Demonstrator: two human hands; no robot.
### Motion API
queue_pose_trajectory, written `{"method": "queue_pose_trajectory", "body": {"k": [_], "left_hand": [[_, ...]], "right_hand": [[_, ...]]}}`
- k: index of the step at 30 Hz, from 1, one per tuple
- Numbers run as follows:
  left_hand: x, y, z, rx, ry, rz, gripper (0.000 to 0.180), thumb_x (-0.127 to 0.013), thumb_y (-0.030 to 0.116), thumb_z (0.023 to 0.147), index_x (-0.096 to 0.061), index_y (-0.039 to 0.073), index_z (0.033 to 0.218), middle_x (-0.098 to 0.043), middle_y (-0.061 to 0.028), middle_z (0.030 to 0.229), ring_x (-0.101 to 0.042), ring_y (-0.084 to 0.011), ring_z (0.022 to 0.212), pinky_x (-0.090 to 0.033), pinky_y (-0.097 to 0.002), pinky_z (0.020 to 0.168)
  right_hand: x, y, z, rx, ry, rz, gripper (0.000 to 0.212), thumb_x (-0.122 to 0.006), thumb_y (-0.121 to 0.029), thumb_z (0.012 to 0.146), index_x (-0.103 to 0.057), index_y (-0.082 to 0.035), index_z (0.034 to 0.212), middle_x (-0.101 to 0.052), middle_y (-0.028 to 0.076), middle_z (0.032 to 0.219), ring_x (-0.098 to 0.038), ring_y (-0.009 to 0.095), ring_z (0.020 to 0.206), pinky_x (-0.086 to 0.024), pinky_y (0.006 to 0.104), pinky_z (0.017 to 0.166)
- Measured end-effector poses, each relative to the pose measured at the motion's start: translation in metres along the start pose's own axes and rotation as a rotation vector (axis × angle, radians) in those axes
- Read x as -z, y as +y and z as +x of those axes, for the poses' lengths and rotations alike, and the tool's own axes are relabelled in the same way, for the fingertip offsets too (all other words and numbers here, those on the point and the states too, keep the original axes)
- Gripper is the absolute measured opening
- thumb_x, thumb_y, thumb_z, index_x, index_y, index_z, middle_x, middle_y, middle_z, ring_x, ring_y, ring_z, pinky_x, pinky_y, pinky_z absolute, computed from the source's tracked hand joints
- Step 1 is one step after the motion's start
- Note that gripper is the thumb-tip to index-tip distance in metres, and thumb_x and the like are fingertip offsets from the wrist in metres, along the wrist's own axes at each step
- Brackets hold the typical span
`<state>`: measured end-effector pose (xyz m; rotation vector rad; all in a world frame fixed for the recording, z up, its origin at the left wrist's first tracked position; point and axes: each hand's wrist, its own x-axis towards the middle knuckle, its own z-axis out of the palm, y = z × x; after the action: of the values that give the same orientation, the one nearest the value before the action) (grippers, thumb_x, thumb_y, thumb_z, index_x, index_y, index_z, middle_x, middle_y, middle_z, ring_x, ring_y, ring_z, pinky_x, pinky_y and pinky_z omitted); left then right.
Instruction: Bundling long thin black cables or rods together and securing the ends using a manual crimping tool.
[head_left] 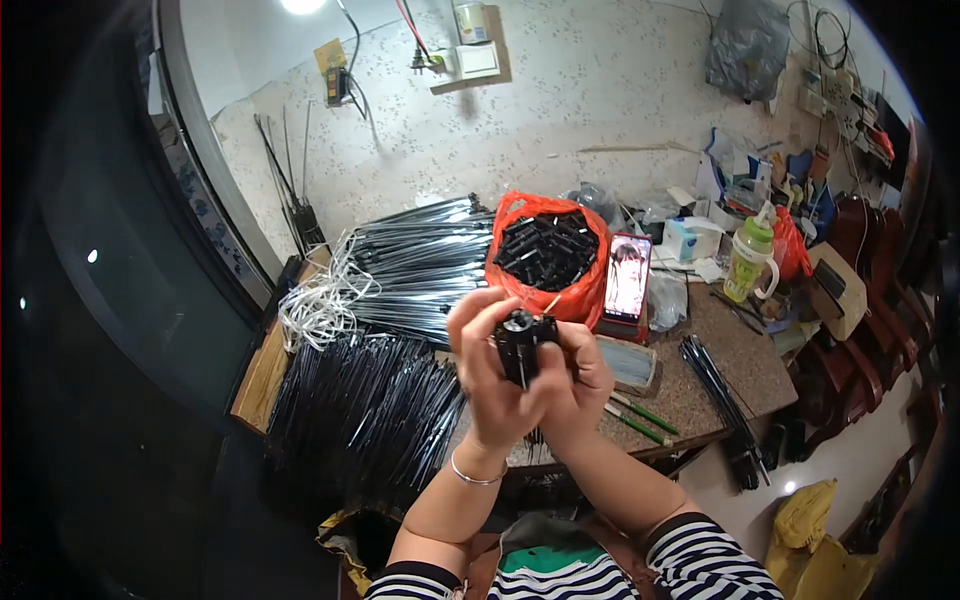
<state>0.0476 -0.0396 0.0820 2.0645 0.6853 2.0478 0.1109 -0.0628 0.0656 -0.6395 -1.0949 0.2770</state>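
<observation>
Nearer than the red bag [580, 300], clasping a black object [518, 355] in the grip of left hand [480, 375] and right hand [572, 385]. Have small black pieces [545, 250] heaped inside the bag, long dark rods [420, 265] laid to its left, a lit phone [627, 275] just to its right and a green-lidded bottle [743, 268] farther right.

Bright lamp [303, 4] upper left; glare on rods [425, 255]; hands [488, 395] slightly blurred; dark, bent fisheye rim.
</observation>
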Motion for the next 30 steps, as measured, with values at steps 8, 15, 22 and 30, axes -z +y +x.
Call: {"method": "queue_pose_trajectory", "body": {"k": [8, 15, 22, 30], "left_hand": [[0.017, -0.021, 0.012, 0.158, -0.181, -0.719, 0.033, -0.051, 0.025, 0.072, -0.049, -0.005, 0.084, -0.047, -0.0128, 0.089, -0.044, -0.0206, 0.087, -0.032, -0.0330, 0.081], [0.017, 0.005, -0.007, 0.304, -0.014, -0.565, 0.053, -0.034, 0.042, 0.078, -0.043, -0.008, 0.093, -0.050, -0.0086, 0.075, -0.049, -0.0134, 0.069, -0.039, -0.0242, 0.066], [0.056, 0.021, -0.030, 0.352, -0.633, -0.611, 0.073, -0.071, 0.021, 0.053, -0.022, 0.004, 0.105, -0.039, -0.0053, 0.084, -0.040, -0.0117, 0.076, -0.035, -0.0233, 0.068], [0.055, -0.004, -0.099, 0.990, -0.262, -0.844, 0.030, -0.056, -0.004, 0.055, -0.034, 0.008, 0.071, -0.037, -0.0015, 0.073, -0.035, -0.0071, 0.065, -0.032, -0.0190, 0.059]], "right_hand": [[0.006, 0.016, 0.017, -0.326, -0.322, 0.540, 0.010, -0.048, -0.002, 0.071, -0.052, 0.003, 0.078, -0.047, 0.003, 0.078, -0.043, 0.008, 0.069, -0.035, 0.0196, 0.061], [0.015, -0.023, 0.015, -0.066, -0.430, -0.008, 0.018, -0.061, 0.000, 0.061, -0.056, 0.003, 0.077, -0.051, 0.007, 0.074, -0.049, 0.012, 0.066, -0.038, 0.0205, 0.058], [0.036, -0.058, 0.002, -0.032, -0.639, -0.174, 0.017, -0.065, -0.005, 0.055, -0.055, 0.001, 0.066, -0.050, 0.009, 0.065, -0.050, 0.016, 0.056, -0.039, 0.0235, 0.049], [0.028, -0.006, -0.074, -0.109, -0.554, -0.220, 0.014, -0.059, 0.000, 0.061, -0.053, 0.001, 0.073, -0.048, 0.007, 0.068, -0.047, 0.014, 0.054, -0.037, 0.0220, 0.047]]}}
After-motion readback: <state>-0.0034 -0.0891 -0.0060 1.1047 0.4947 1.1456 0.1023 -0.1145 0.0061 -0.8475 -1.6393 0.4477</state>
